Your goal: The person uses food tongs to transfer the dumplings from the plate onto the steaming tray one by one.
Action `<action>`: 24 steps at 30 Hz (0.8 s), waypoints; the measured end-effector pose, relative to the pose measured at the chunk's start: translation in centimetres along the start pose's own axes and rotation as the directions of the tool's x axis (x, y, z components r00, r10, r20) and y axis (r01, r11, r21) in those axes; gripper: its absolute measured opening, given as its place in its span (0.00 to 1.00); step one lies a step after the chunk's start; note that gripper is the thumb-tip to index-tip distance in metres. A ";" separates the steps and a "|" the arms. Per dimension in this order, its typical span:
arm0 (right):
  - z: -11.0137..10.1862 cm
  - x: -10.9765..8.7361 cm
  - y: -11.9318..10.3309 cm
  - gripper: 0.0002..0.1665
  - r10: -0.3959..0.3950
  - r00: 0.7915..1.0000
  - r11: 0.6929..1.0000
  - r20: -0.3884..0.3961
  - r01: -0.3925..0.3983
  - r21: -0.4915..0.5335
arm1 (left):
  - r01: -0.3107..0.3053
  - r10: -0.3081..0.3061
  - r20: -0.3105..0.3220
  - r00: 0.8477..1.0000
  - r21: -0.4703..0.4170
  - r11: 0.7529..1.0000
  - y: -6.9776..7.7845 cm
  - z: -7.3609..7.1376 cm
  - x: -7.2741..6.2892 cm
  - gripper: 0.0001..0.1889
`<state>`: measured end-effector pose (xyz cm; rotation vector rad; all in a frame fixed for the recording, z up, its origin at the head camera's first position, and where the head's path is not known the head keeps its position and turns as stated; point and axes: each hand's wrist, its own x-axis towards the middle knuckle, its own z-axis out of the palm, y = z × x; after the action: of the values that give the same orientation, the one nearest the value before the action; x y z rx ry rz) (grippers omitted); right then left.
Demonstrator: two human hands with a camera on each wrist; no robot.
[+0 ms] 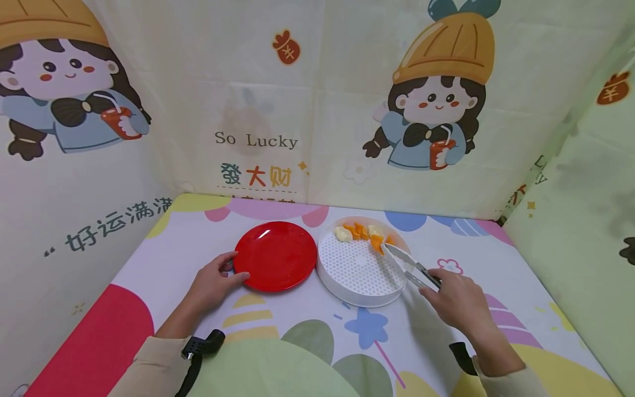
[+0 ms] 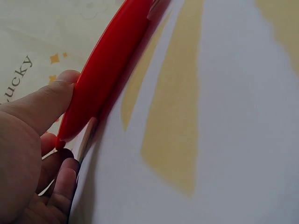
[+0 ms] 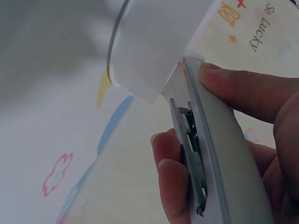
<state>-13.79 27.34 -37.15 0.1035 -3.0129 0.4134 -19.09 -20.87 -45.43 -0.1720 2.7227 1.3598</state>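
Observation:
My left hand (image 1: 215,284) grips the near left rim of a glossy red plate (image 1: 275,256), which lies on the table. In the left wrist view the thumb presses the rim of the plate (image 2: 105,70) and the fingers curl at its edge. Beside it stands a white round tray with a perforated base (image 1: 347,295). Small cream pieces (image 1: 342,234) and orange pieces (image 1: 363,231) sit along its far side. My right hand (image 1: 458,300) holds metal tongs (image 1: 401,255) over the tray's right rim, their tips at an orange piece (image 1: 376,243).
A patterned cloth (image 1: 317,353) covers the table. Printed fabric hangs behind it as a back wall (image 1: 337,138) and at both sides. The plate and the tray stand close together, side by side.

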 end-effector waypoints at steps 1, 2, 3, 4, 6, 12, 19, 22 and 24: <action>0.0 0.1 0.0 0.27 -0.001 1.000 1.000 0.001 0.001 0.000 | 0.002 -0.002 -0.001 1.000 -0.001 1.000 0.0 0.0 0.0 0.47; 0.1 0.1 0.0 0.27 -0.002 1.000 1.000 0.002 0.002 0.000 | -0.001 0.001 0.000 1.000 0.002 1.000 0.0 0.0 -0.1 0.47; 0.1 0.2 0.0 0.27 -0.002 1.000 1.000 0.004 0.002 -0.001 | 0.001 -0.001 0.000 1.000 0.003 1.000 0.0 0.0 -0.1 0.47; 0.1 0.3 0.0 0.27 0.000 1.000 1.000 0.008 0.000 -0.001 | 0.002 -0.002 -0.001 1.000 0.004 1.000 0.0 0.1 -0.1 0.47; 0.1 0.4 -0.1 0.27 0.004 1.000 1.000 0.015 -0.003 -0.001 | 0.004 -0.004 0.000 1.000 0.006 1.000 0.0 0.1 -0.1 0.47; 0.2 0.6 -0.2 0.27 0.010 1.000 1.000 0.022 -0.010 -0.003 | 0.005 -0.005 0.000 1.000 0.004 1.000 -0.1 0.2 0.0 0.47; 0.2 0.8 -0.2 0.26 -0.007 1.000 1.000 0.007 0.007 -0.006 | 0.007 -0.007 0.003 1.000 0.001 1.000 -0.1 0.2 0.1 0.47; 0.2 0.8 -0.3 0.27 0.003 1.000 1.000 0.013 -0.003 -0.004 | 0.006 -0.006 0.003 1.000 -0.004 1.000 -0.2 0.2 0.2 0.47; 0.2 0.8 -0.3 0.28 0.009 1.000 1.000 0.017 -0.009 -0.003 | 0.005 -0.005 0.000 1.000 -0.007 1.000 -0.3 0.2 0.2 0.47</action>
<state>-14.56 26.97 -37.18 0.0945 -3.0316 0.4115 -19.23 -20.91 -45.75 -0.1788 2.7160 1.3684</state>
